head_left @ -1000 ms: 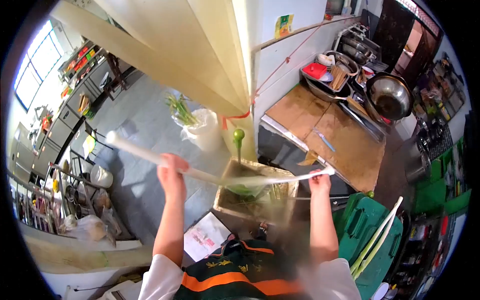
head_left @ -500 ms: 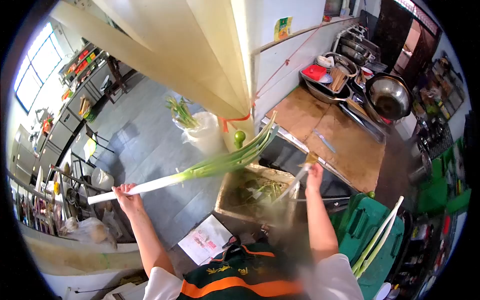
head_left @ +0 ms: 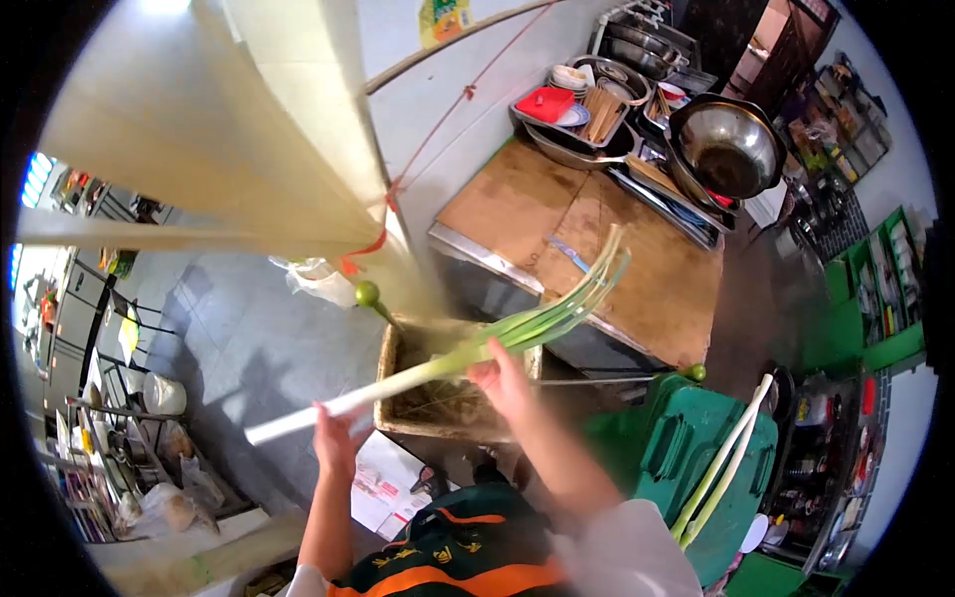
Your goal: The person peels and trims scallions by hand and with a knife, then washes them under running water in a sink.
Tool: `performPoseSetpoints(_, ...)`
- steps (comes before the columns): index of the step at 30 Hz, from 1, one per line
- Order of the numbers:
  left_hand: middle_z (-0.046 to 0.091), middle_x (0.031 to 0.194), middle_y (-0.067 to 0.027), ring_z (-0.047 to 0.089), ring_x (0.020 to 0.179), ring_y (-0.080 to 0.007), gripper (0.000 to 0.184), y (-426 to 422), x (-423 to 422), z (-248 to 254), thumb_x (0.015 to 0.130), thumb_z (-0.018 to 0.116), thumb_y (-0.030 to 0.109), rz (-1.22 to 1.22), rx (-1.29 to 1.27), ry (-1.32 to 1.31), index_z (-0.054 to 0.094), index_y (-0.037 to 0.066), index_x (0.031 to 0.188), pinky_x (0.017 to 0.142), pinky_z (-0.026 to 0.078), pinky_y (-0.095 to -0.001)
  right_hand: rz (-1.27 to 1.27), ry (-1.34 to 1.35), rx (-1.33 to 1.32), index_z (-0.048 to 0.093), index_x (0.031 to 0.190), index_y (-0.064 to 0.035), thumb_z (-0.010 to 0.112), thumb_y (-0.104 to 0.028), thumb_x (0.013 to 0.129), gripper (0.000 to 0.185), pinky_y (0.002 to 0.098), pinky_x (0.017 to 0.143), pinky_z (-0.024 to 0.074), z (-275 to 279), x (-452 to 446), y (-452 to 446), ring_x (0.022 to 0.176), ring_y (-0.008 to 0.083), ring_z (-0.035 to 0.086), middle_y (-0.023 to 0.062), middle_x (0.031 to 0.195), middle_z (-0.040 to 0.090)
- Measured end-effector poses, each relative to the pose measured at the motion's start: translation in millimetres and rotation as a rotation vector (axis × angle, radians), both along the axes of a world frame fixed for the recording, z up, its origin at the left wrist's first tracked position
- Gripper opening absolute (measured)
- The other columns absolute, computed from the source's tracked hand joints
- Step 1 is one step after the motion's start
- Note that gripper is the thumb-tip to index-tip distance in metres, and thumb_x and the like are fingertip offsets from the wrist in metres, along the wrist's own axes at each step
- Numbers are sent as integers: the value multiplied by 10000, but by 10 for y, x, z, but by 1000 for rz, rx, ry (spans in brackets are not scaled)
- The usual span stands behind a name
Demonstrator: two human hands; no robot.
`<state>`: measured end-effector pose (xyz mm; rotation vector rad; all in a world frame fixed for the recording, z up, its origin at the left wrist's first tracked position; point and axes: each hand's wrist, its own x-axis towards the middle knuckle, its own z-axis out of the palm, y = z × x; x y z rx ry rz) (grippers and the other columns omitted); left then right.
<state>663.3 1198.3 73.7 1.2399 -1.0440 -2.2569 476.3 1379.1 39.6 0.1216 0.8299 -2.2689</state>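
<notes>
Above the box [head_left: 400, 423], both hands support one leek [head_left: 408, 378]

Left hand [head_left: 336, 438] near its white end; right hand [head_left: 499, 380] beside its greens.

Head-worn view, downward, edges perhaps warped.

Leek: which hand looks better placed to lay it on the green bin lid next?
Probably the right hand: it is at the leek where the leaves begin, on the side nearer the green bin lid. The left hand is at the white shaft, farther away.
</notes>
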Motion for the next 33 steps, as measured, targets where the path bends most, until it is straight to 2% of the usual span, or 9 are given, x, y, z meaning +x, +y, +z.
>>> performPoseSetpoints(2,547,977,-119,507,942,-247,403,110,58,-39,784,481,425,-633,-365,-379,565,47,894,799,396,-356,-42,-5,6,512,909,0,452,-223,850,238,230,446,457,-53,-211,197,546,138,567,163,862,591)
performPoseSetpoints(6,558,921,-118,517,879,-289,490,659,-829,585,653,652,258,-721,-1889,-277,491,82,1082,729,400,-352,39,39,193,510,916,5,445,-251,852,272,235,452,462,-349,-406,353,541,140,567,153,858,594)
performPoseSetpoints(9,564,885,-172,542,807,-341,501,575,-1193,-64,749,560,281,-1237,-1154,-477,374,196,1207,677,432,-398,224,69,113,498,952,20,490,-223,830,272,236,557,507,-357,-584,414,649,153,578,137,863,580)
performPoseSetpoints(11,574,860,-174,555,765,-346,435,530,-1232,-416,783,521,261,-1092,-1200,-246,382,216,1193,638,442,-401,314,93,184,479,1002,4,521,-204,805,289,237,649,516,-508,-889,519,769,175,569,136,918,555)
performPoseSetpoints(16,579,872,-158,556,765,-346,402,563,-1415,-667,789,514,251,-1018,-1116,-376,398,206,1171,636,441,-402,-238,1307,1628,463,1026,-28,579,-39,618,424,393,793,389,-968,-2116,1130,912,277,475,144,983,506)
performPoseSetpoints(20,578,882,-150,551,769,-348,388,652,-1677,-845,794,504,249,-1006,-1055,-397,400,209,1166,636,441,-404,-59,1338,1985,466,971,-40,557,-35,625,358,378,809,372,-1211,-2570,1081,980,301,395,136,974,474)
performPoseSetpoints(25,574,806,-174,553,716,-354,396,690,-1975,-1070,818,466,283,-990,-1200,-254,370,183,1190,595,433,-418,31,924,1895,420,966,-40,486,-27,686,288,448,701,420,-992,-2579,1128,796,387,499,214,968,450)
performPoseSetpoints(28,574,822,-170,554,707,-350,391,760,-2199,-1087,823,455,290,-1131,-1203,-402,366,202,1193,594,433,-421,-224,976,1717,376,938,-42,311,-176,860,169,473,554,424,-491,-2266,1325,639,402,532,225,817,499)
performPoseSetpoints(33,567,717,-142,568,620,-320,405,890,-2404,-1315,822,435,333,-1202,-1366,-385,331,224,1197,517,449,-430,263,1391,1702,368,885,-41,346,-103,817,94,474,527,425,-564,-1729,1309,573,398,528,215,769,523)
